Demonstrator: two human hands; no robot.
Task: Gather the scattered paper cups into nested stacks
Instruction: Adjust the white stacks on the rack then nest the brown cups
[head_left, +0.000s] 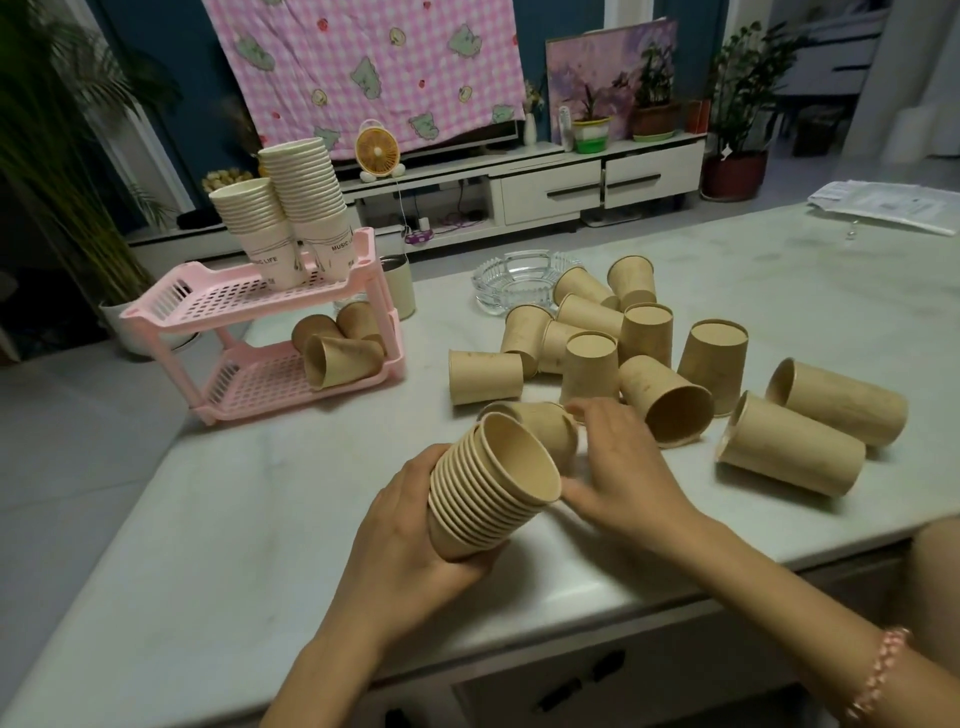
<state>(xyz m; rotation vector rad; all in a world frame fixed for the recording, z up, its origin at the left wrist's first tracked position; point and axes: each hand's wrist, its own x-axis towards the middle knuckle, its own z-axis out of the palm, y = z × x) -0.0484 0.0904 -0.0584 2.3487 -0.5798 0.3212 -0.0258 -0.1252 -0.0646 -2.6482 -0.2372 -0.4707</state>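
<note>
at ten o'clock, white cups read "music life"; our left hand grips the brown stack, our right hand pinches a loose cup.

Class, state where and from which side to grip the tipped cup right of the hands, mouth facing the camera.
Probably pinch the tipped cup across its wall near the rim, from above: it lies on its side, other cups crowding its base, mouth end clear.

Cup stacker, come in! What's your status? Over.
Left hand grips the nested stack. Right hand pinches a loose cup beside it. Scattered cups lie behind, nothing blocking.
</note>
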